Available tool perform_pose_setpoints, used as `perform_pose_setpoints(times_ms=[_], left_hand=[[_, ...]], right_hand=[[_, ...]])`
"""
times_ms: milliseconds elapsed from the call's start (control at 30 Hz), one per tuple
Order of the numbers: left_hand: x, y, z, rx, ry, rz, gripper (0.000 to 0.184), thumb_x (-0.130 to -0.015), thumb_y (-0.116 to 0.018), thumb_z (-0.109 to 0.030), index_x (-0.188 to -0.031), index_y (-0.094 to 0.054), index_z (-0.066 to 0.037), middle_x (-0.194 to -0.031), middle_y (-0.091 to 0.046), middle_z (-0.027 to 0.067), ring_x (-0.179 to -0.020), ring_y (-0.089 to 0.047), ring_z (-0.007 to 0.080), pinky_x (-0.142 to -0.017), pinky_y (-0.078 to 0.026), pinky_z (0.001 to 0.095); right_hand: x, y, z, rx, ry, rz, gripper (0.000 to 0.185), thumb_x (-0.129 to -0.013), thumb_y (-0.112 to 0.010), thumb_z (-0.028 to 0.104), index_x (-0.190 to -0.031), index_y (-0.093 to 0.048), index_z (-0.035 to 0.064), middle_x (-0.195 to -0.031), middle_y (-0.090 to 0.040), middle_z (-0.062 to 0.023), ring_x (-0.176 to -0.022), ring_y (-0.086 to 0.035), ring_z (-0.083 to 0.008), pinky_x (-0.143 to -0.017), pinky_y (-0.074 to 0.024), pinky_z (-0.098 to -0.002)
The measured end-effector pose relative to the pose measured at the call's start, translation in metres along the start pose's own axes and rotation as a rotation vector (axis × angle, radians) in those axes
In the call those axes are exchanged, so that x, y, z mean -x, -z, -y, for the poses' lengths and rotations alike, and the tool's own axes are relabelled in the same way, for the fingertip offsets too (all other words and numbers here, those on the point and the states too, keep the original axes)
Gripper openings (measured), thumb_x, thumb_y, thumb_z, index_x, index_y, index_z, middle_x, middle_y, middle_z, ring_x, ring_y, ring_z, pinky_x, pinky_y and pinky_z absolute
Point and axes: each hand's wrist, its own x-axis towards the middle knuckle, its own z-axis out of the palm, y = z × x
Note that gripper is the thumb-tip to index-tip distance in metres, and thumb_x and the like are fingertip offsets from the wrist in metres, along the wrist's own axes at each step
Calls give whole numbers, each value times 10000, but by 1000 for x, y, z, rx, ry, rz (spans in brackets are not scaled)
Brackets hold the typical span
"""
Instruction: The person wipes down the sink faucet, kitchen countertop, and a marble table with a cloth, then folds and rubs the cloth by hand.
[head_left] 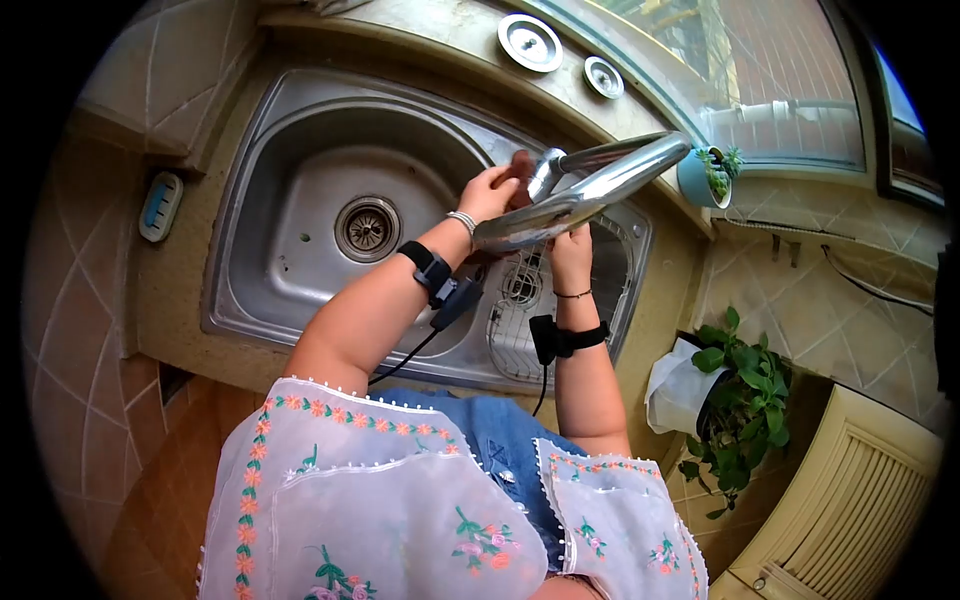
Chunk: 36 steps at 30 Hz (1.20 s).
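Observation:
A chrome faucet [610, 190] with a large curved spout arches over the divider of a steel double sink [270, 265]. My left hand [487, 198] is at the faucet's base, fingers bent against a dark reddish-brown thing [521, 170] that I cannot make out. My right hand [572, 252] is under the spout, above the smaller right basin; the spout hides its fingers. A wire rack [515, 345] sits in that basin. In the larger left basin a strainer [368, 229] fills the drain, with a few small scraps nearby.
Two round metal sink strainers, one large [530, 43] and one small [604, 77], lie on the window ledge. A potted succulent [712, 178] stands at the right by the window. Lower right are a leafy plant [745, 385] and a louvred door [850, 500]. A soap dish [160, 207] is left.

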Motion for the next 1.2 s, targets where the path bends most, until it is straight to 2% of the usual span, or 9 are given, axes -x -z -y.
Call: perform_pose_setpoints(times_ms=[67, 200, 267, 367, 633, 867, 967, 1067, 1200], left_hand=[[-8, -7, -33, -187, -170, -91, 248, -717, -620, -109, -960, -653, -80, -1034, -568, 147, -971, -531, 315, -881, -419, 365], [-38, -14, -35, -232, -52, -20, 252, -756, -556, -74, -990, -641, -38, -1078, -558, 143, -999, -532, 285, -892, -413, 337], [-52, -13, -24, -273, -86, 5, 250, -788, -536, -100, -1009, -633, -33, -1017, -603, 143, -944, -566, 267, -854, -429, 335], [-57, 7, -36, 42, 384, 277, 268, -825, -547, -145, -1056, -605, -23, -967, -647, 130, -861, -614, 192, -769, -455, 291], [-22, 11, -22, -90, 138, 144, 274, -770, -540, -104, -1010, -615, 6, -947, -628, 163, -914, -593, 259, -828, -445, 309], [-8, -5, -77, -242, -115, 40, 239, -771, -532, -57, -972, -655, -99, -1148, -509, 112, -1063, -474, 295, -932, -371, 352], [-38, -7, -58, -315, -172, 176, 237, -791, -521, -123, -951, -677, -203, -1169, -518, 42, -1057, -492, 247, -897, -405, 352], [-70, -4, -43, -235, -179, 492, 308, -774, -488, -40, -988, -671, -165, -1209, -502, 115, -1127, -457, 273, -970, -351, 344], [-85, 14, -105, -561, -102, 812, 360, -736, -487, -13, -997, -667, -184, -1240, -495, 45, -1152, -444, 263, -953, -368, 347]], right_hand=[[0, 2, -2, -3, 10, 5, 136, -919, -426, 117, -955, -462, -9, -779, -585, -79, -673, -556, -127, -647, -459, -248], [3, 6, -11, 140, 81, 2, 174, -879, -461, 94, -1002, -469, -29, -885, -578, -89, -816, -563, -162, -720, -454, -276], [-1, 10, -26, 82, 127, 0, 244, -890, -517, 225, -1031, -513, 26, -773, -597, -61, -696, -558, -117, -639, -461, -233], [12, 10, -16, 81, 117, 43, 250, -900, -507, 253, -1019, -505, 34, -751, -602, -44, -649, -537, -80, -590, -425, -196], [25, 5, 14, 62, -56, 6, 171, -926, -456, 184, -1025, -507, 53, -786, -608, -27, -698, -546, -81, -619, -399, -212], [34, 7, 22, -7, -84, -13, 161, -929, -446, 171, -1019, -503, 49, -780, -597, -21, -697, -534, -71, -616, -390, -193], [36, 8, 30, 13, -69, -4, 158, -929, -444, 166, -1017, -501, 48, -779, -596, -23, -696, -529, -71, -614, -389, -193], [40, 9, 31, 22, -76, 9, 159, -929, -442, 165, -1018, -497, 46, -782, -596, -25, -696, -527, -73, -614, -385, -193], [39, 7, 31, 3, -70, 2, 167, -928, -445, 174, -1021, -490, 44, -783, -597, -27, -691, -524, -73, -613, -382, -192]])
